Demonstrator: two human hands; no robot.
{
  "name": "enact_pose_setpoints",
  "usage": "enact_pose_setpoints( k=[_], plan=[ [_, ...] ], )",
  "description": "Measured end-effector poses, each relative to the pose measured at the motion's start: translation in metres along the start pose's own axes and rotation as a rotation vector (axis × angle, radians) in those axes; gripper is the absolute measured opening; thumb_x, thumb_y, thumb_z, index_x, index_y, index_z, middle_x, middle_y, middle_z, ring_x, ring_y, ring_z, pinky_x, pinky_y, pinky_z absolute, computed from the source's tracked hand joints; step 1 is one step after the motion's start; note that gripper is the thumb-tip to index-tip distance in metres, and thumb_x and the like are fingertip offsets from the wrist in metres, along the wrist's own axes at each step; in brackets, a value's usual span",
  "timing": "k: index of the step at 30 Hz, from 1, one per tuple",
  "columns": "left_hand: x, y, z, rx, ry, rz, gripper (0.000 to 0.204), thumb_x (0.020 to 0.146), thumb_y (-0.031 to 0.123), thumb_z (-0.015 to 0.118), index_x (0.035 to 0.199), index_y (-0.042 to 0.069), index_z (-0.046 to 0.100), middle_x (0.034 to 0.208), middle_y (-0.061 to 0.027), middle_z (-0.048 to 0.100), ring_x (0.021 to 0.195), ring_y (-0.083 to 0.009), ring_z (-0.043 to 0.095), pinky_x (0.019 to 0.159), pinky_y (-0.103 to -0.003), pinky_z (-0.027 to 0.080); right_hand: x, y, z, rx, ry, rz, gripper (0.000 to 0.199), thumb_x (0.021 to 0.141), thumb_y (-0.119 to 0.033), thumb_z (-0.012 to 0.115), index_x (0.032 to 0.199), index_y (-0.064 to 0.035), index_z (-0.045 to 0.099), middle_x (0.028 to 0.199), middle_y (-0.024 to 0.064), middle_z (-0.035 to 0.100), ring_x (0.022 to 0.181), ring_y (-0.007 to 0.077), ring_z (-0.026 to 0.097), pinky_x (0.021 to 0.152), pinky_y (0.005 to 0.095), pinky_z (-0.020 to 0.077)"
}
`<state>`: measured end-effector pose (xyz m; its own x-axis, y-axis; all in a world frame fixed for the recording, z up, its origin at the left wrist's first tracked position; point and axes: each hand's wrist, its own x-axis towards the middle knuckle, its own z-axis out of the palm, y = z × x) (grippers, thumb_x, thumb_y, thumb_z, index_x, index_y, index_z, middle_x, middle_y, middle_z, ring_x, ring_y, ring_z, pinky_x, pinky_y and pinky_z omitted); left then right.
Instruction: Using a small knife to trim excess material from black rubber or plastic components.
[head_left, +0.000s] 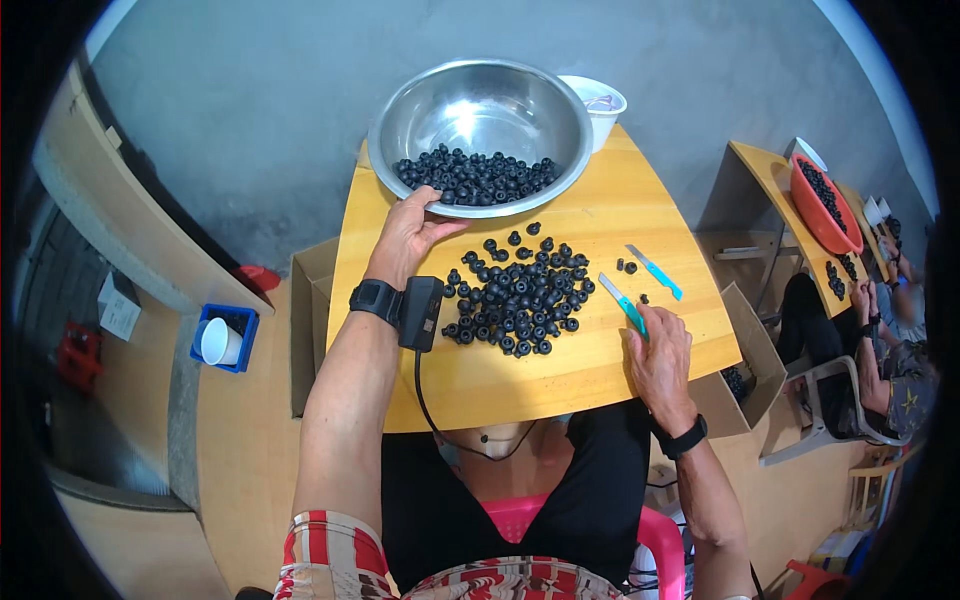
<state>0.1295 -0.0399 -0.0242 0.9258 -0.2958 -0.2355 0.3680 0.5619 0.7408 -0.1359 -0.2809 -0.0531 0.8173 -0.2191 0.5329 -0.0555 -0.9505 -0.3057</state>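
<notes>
My left hand (412, 232) grips the near rim of a wide steel bowl (480, 95), which leans toward me. Many small black rubber-looking parts (480, 178) lie in its lower side. In front of the bowl, a loose pile of the same black parts (520, 300) is spread over the yellow wooden table (610, 200). My right hand (660, 365) is closed around the teal handle of a craft knife (625, 305), its blade pointing up and left. A second knife with a blue handle (658, 275) lies just beyond, near a few tiny black pieces (626, 266).
A white tub (603, 105) stands behind the bowl. Cardboard boxes (312, 320) flank the table. On the floor at left is a blue crate (238, 350) with a white cup. At right, another person (890, 350) sits at a table holding a red basin (825, 205) of black parts.
</notes>
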Motion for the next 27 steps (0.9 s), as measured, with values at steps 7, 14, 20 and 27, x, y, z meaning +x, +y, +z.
enact_pose_setpoints(
  k=[7, 14, 20, 27],
  plan=[
    [0.006, 0.006, 0.011, 0.036, 0.057, -0.057, 0.031, 0.084, 0.012, 0.054, 0.105, -0.007, 0.042, 0.103, -0.0276, 0.048, 0.099, -0.0406, 0.051, 0.079, -0.054, 0.052, 0.01, 0.004, 0.0, -0.044, -0.024, -0.008, 0.031, 0.075, -0.011, 0.064, 0.104, -0.0024, 0.058, 0.092, 0.0134, 0.057, 0.089, 0.0274, 0.051, 0.074, 0.0372, 0.036],
    [0.012, 0.008, 0.004, 0.14, 0.017, -0.056, 0.043, 0.084, 0.02, 0.057, 0.112, -0.006, 0.038, 0.106, -0.0285, 0.043, 0.099, -0.041, 0.051, 0.076, -0.051, 0.054, 0.017, 0.003, 0.0, -0.097, -0.082, -0.002, 0.024, 0.076, -0.014, 0.064, 0.096, -0.0024, 0.061, 0.079, 0.0118, 0.055, 0.081, 0.0272, 0.051, 0.07, 0.0372, 0.0383],
    [-0.003, 0.005, 0.01, 0.2, -0.014, -0.037, 0.07, 0.081, 0.033, 0.063, 0.129, -0.003, 0.027, 0.127, -0.0304, 0.026, 0.111, -0.0423, 0.043, 0.077, -0.051, 0.054, 0.017, 0.009, 0.007, -0.139, -0.052, -0.059, 0.01, 0.078, -0.011, 0.06, 0.081, -0.0019, 0.057, 0.069, 0.0138, 0.052, 0.069, 0.0302, 0.055, 0.058, 0.0404, 0.045],
    [-0.069, -0.006, 0.005, 0.544, 0.086, 0.084, 0.063, 0.079, 0.022, 0.068, 0.127, -0.003, 0.036, 0.121, -0.0205, 0.042, 0.106, -0.0296, 0.049, 0.08, -0.037, 0.051, 0.017, 0.012, 0.009, -0.138, -0.013, -0.011, 0.01, 0.081, -0.01, 0.054, 0.076, -0.0024, 0.052, 0.068, 0.0154, 0.052, 0.066, 0.0316, 0.055, 0.055, 0.0421, 0.0456]
  ],
)
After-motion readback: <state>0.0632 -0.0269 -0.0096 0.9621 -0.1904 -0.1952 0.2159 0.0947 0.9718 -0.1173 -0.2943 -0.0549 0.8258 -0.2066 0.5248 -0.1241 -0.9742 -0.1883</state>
